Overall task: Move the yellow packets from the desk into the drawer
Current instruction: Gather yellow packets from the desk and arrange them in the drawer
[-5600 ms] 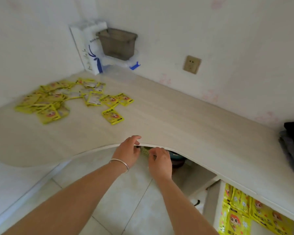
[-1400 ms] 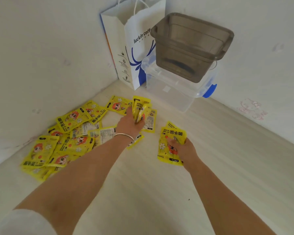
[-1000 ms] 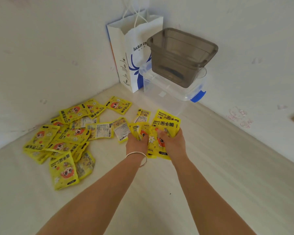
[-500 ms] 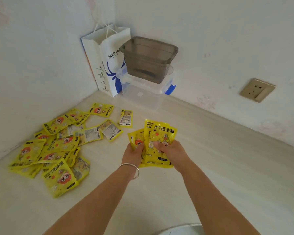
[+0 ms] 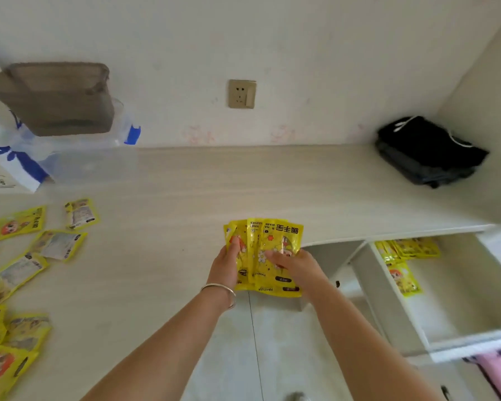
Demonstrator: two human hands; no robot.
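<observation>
Both your hands clasp a fanned bundle of yellow packets (image 5: 268,253) over the tabletop (image 5: 185,204) edge, left hand (image 5: 225,266) and right hand (image 5: 294,266) gripping, and the open drawer (image 5: 446,287) lies toward three o'clock, nearer your right hand.

hands (image 5: 261,266) gripping yellow packets (image 5: 275,244), open drawer (image 5: 457,287)

Paper bag (image 5: 3,169) — blurred, cut off left

Both hands (image 5: 261,263) carried the gathered packets (image 5: 268,251) from the scattered pile to the desk edge (image 5: 388,233), near the drawer (image 5: 460,285)
</observation>
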